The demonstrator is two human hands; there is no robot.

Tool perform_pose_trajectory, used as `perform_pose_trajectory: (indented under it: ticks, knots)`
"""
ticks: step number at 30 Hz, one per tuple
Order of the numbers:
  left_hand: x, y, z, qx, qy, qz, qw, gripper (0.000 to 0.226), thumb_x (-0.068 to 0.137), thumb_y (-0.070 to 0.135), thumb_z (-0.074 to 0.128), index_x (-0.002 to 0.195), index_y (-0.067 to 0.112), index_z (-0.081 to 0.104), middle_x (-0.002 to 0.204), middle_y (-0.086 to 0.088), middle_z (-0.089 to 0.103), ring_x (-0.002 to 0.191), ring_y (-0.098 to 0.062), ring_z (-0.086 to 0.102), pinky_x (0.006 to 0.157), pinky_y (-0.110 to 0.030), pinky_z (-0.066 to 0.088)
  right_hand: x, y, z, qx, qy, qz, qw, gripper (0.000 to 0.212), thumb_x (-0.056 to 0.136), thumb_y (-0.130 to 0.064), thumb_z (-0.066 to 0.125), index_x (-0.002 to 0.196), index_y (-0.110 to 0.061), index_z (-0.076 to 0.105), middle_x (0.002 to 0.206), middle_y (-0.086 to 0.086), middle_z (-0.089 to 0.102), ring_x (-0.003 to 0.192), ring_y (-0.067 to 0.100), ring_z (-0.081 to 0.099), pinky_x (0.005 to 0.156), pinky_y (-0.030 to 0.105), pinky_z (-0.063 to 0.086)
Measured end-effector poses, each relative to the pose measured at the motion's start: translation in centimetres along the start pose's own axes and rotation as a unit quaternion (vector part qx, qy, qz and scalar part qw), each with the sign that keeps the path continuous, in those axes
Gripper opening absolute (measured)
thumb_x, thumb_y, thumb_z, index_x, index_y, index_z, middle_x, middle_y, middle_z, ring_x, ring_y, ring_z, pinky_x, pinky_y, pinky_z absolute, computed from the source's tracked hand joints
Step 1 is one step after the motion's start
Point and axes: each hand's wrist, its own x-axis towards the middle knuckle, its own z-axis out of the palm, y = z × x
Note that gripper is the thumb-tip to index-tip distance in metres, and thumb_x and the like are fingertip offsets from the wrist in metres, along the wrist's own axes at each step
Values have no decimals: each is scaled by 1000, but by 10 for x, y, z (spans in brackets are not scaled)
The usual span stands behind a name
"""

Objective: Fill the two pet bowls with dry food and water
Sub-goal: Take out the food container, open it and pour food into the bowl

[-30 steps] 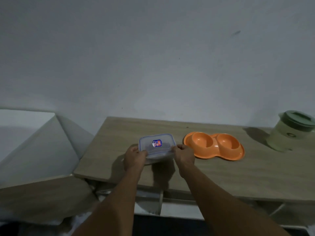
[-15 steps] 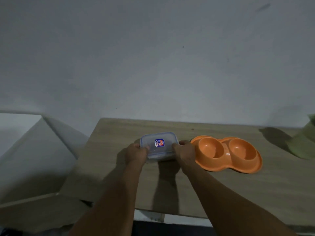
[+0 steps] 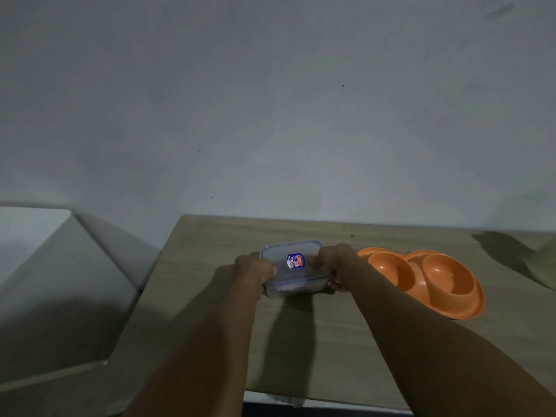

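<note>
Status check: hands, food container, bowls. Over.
Left hand and right hand both grip the clear container, lid on. The orange double bowl sits just to its right, both wells empty. Nothing lies between them.

The light was dim and greyish, the picture grainy; my forearms [image 3: 421,335] showed as dark shapes with little detail; their soft shadows fell leftward across the table [image 3: 346,356], so the light came from my right; the wall [image 3: 270,115] darkened toward its upper corners; the container [image 3: 288,278] label was too soft to read; a pale green thing [image 3: 546,266] at the right edge was smeared.
</note>
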Motion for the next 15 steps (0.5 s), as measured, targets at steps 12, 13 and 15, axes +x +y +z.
perform_pose_trajectory:
  ticks: [12,13,15]
  knots:
    - [37,-13,8,-51,16,-18,998,55,56,-10,71,110,0,69,103,-17,70,94,-31,68,86,-52,57,1,-5,-4,39,-39,39,998,21,82,-7,76,81,-5,54,74,13,47,58,25,45,47,31,40]
    - [36,-14,8,-50,20,-15,998,49,63,-13,69,110,0,68,103,-17,70,96,-31,68,89,-52,55,1,0,-4,65,-40,38,996,22,82,-8,77,83,-6,55,73,12,47,56,24,45,44,28,41]
    - [8,0,9,-37,21,-18,999,42,71,-14,67,112,-1,68,105,-16,69,98,-30,67,92,-51,54,-1,11,-2,144,-55,35,987,29,81,-14,80,96,-6,56,75,10,51,56,23,47,36,23,43]
